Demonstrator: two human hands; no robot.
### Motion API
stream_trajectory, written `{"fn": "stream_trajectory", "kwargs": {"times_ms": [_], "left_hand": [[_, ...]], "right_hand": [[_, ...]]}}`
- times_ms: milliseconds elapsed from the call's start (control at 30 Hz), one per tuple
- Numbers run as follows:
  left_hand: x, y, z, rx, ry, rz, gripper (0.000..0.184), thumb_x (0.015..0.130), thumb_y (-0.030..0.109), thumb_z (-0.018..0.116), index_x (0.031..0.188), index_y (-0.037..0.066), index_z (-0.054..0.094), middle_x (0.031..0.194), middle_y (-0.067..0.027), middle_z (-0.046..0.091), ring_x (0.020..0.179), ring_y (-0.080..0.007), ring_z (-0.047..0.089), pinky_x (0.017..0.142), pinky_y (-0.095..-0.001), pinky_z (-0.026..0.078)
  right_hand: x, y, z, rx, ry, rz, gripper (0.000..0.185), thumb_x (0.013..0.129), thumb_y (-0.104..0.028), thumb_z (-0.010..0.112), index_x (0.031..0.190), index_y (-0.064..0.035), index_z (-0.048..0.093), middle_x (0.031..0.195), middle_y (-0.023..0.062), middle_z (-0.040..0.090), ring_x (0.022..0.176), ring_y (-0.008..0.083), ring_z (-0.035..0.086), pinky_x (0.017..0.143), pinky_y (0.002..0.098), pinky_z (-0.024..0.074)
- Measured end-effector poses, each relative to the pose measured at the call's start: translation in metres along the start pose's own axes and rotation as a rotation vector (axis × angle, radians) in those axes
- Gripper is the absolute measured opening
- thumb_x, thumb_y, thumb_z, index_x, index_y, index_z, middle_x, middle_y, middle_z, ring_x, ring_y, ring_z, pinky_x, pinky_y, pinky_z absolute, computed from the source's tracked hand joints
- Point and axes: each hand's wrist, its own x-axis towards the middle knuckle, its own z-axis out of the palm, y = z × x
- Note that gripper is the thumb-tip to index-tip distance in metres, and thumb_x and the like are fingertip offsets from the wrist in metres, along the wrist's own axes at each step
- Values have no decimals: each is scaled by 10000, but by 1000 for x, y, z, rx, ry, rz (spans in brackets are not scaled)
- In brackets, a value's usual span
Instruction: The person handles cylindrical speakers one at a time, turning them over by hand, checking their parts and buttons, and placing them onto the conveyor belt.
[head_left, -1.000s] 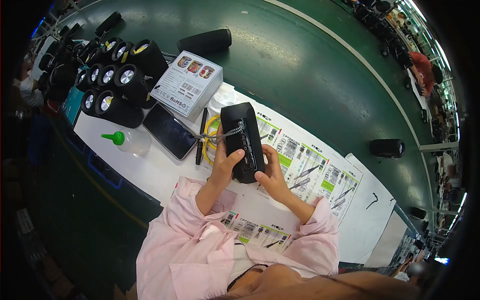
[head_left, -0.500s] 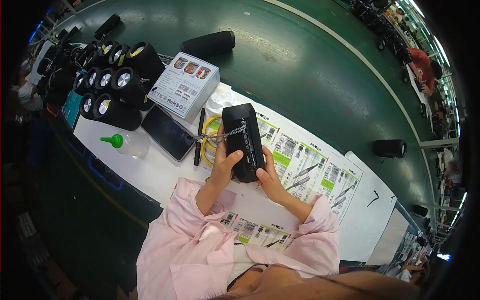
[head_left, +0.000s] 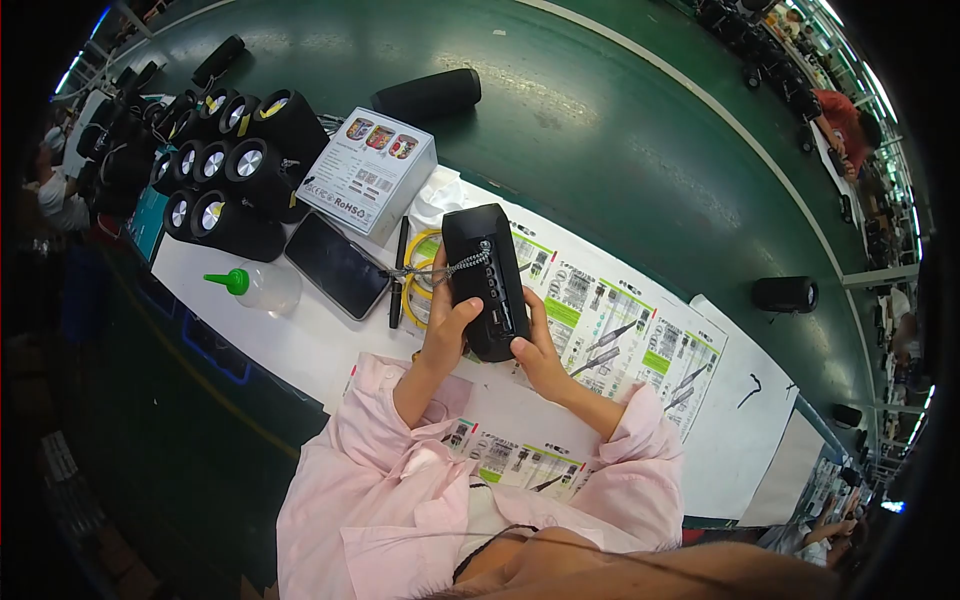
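Between my two hands I hold a black portable speaker, its button and port side turned up toward me. My left hand grips its left side, the thumb lying near the row of buttons. My right hand has hold of the lower right end, thumb on the edge by the ports. A grey braided cord runs from the speaker out to the left. Yellow rings, perhaps tape rolls, lie just left of my left hand beside a black pen.
Left of the pen lies a smartphone, with a green-capped squeeze bottle nearby. Behind them stand a white box and several black speakers. Printed sheets cover the table. Another speaker is beyond the table, right; people sit farther off.
The view has shifted slightly. Both hands keep the same hold on the speaker, which has hardly moved.
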Motion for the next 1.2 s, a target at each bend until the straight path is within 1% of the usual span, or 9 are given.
{"fn": "stream_trajectory", "kwargs": {"times_ms": [67,267,400,467,567,667,767,1100,1200], "left_hand": [[0,-1,-1,-11,-1,4,823,742,121,517,1413,47,47,1256,-135,381,1082,-190,477,904,-295,435],[0,0,-5,114,74,-77,682,812,282,576,1339,2,246,1199,-114,451,1053,-173,477,898,-287,408],[-2,10,0,216,146,-79,667,825,474,579,1191,-61,423,1123,-96,518,1026,-164,486,887,-279,394],[-1,0,-17,211,92,-49,717,814,481,595,1251,-33,352,1169,-104,490,1067,-189,497,903,-310,415],[-4,-3,-22,160,121,-7,787,792,524,597,1288,-18,314,1202,-110,474,1098,-210,501,919,-335,423],[-7,-2,-14,51,155,34,851,753,602,586,1275,-25,345,1190,-112,488,1088,-204,498,919,-323,410],[-6,6,-10,-11,5,51,889,754,685,482,1319,23,306,1243,-143,452,1145,-254,465,955,-369,393],[-1,6,-1,-465,-100,-67,884,762,753,337,1383,130,253,1368,-114,350,1260,-300,346,1017,-476,307],[-3,13,0,-282,-85,-155,853,784,744,283,1381,134,259,1374,-106,349,1256,-275,361,997,-460,336]], "right_hand": [[2,-1,5,-109,26,-74,846,795,-385,581,1401,-90,69,1165,101,446,978,147,498,799,250,422],[6,0,-6,-282,-28,-214,887,710,-166,708,1386,-77,142,1263,166,383,1094,245,475,928,345,388],[10,-20,-5,-1032,85,-579,861,643,-111,743,1354,-94,256,1202,190,418,1068,312,487,880,381,420],[14,-19,-9,-1186,121,-697,882,600,-100,766,1341,-90,287,1198,200,414,1053,336,490,874,389,425],[14,-21,-11,-979,45,-669,806,690,-168,731,1349,-105,272,1200,181,422,1061,284,494,862,389,431],[13,-15,-12,-99,-33,-165,706,792,-266,654,1353,-110,256,1214,145,424,1058,219,490,871,370,423],[12,-11,-19,218,-172,162,654,850,-345,576,1357,-106,239,1209,116,434,1074,178,473,912,333,391],[9,-47,-31,-490,7,-373,767,657,-163,763,1275,-57,320,1199,113,425,1136,206,419,980,323,308],[10,-50,-34,-616,40,-472,781,617,-113,768,1264,-59,334,1210,117,389,1149,224,401,985,330,301]]}}
